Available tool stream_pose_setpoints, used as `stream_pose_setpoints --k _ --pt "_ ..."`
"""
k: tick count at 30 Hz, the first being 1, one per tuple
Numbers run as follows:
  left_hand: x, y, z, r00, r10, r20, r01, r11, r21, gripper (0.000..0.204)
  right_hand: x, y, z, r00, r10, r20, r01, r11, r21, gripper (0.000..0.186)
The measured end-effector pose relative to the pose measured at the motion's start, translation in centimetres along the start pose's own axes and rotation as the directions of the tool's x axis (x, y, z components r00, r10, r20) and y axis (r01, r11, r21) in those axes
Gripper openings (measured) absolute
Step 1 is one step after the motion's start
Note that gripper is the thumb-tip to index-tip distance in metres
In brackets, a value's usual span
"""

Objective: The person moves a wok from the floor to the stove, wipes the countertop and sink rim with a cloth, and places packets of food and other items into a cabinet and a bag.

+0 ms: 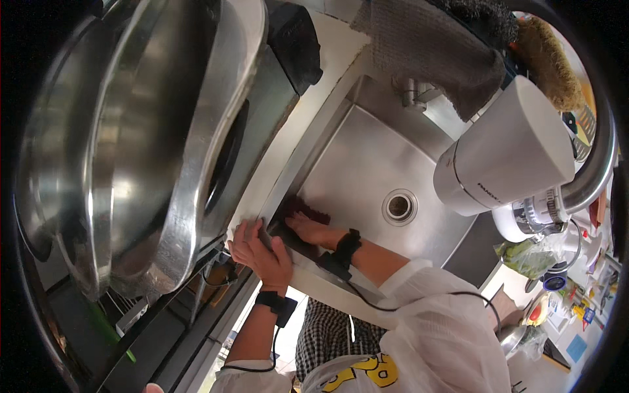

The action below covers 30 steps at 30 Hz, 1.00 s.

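A stainless-steel sink (341,160) with a round drain (399,206) lies in front of me. My right hand (309,229) reaches down into its near left corner. It presses on a dark red, rough-looking scrubbing cloth (308,211) against the steel; part of the cloth is hidden under the fingers. On the pale counter edge (270,180) left of the sink rests my left hand (262,257), its fingers spread and nothing seen in them. Black bands with cables are strapped on both wrists.
Large metal pans or lids (151,131) loom at the left. A white cylindrical appliance (504,147) overhangs the sink's right side, near a faucet base (411,95). A grey towel (429,52) hangs at the back. Bagged greens (531,259) sit on the cluttered right counter.
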State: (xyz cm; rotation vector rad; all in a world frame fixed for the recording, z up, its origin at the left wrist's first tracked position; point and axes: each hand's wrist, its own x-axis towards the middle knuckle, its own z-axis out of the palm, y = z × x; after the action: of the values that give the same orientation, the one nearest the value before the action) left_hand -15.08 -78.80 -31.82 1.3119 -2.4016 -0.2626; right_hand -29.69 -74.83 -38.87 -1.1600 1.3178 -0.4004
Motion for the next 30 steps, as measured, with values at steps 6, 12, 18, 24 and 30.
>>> stream_pose_setpoints --k 6,12,18,24,30 --pt "0.0 0.0 0.5 1.000 0.013 0.023 -0.013 1.000 0.021 0.047 -1.3 9.9 3.9 0.972 -0.222 0.078 0.231 0.963 -0.136 0.038" --pt "-0.5 -1.3 0.0 0.999 -0.025 0.047 0.024 0.999 0.036 0.049 -16.6 13.9 7.5 0.958 0.254 0.137 -0.240 0.965 -0.108 0.037" --pt "-0.4 -0.5 0.3 0.999 -0.029 0.035 0.029 0.999 0.016 0.051 -8.4 15.0 8.3 1.000 -0.011 0.000 0.011 0.996 -0.092 0.038" --pt "0.0 0.4 1.0 0.999 -0.013 0.053 0.013 1.000 -0.001 0.047 8.1 8.6 3.6 0.944 -0.033 -0.328 -0.100 0.920 -0.378 0.022" --pt "-0.7 -0.9 -0.1 0.999 -0.037 0.037 0.037 0.999 0.004 0.049 5.9 5.0 2.8 0.935 -0.346 -0.080 0.263 0.826 -0.499 0.021"
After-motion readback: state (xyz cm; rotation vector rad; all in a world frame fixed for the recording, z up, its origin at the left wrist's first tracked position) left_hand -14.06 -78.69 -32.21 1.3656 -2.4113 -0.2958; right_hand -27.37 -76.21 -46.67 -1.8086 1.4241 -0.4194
